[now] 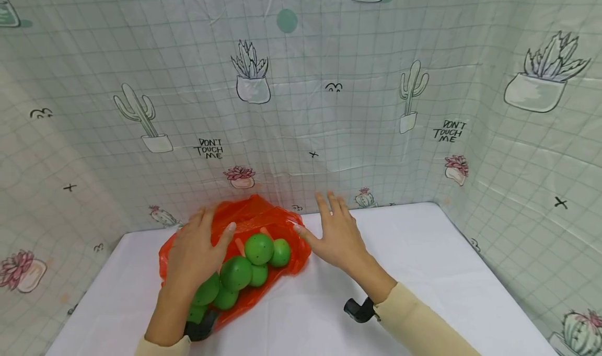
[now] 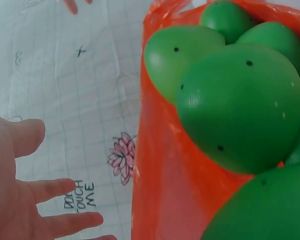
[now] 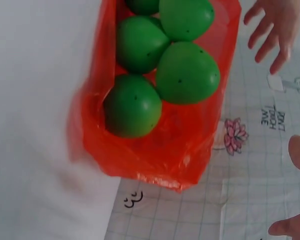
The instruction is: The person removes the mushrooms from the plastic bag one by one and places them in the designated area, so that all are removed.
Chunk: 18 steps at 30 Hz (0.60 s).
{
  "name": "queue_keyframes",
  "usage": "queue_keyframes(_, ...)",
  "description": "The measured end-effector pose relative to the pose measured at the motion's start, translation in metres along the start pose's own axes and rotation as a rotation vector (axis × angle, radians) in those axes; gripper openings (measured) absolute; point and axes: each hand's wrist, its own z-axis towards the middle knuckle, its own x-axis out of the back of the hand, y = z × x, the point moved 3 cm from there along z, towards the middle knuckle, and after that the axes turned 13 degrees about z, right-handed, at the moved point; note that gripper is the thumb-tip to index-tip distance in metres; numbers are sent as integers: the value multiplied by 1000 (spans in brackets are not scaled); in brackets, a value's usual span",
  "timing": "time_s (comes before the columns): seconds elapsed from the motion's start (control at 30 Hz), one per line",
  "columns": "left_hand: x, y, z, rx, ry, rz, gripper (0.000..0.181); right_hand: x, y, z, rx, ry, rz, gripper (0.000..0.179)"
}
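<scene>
A red plastic bag [image 1: 254,209] lies on the white table, its opening spread around several smooth green round fruit-like pieces [image 1: 236,273]. Small black dots mark the green pieces [image 2: 240,105], which sit against each other in a bent row. My left hand [image 1: 195,249] hovers over the bag's left side with fingers extended, partly hiding the bag and some green pieces. By the bag's right edge, my right hand [image 1: 336,236] is held up with its fingers spread. Neither hand holds anything. In the right wrist view the green pieces [image 3: 187,72] lie inside the bag's red walls.
A white cloth covers the table [image 1: 414,262]. Behind and at both sides hangs a gridded curtain [image 1: 305,110] printed with cacti and succulents. Black wrist mounts [image 1: 359,310] show below the forearms.
</scene>
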Motion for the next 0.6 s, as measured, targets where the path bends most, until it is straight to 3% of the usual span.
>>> queue_keyframes(0.6, 6, -36, -27, 49, -2, -107, 64, -38, -28, -6, 45, 5, 141, 90)
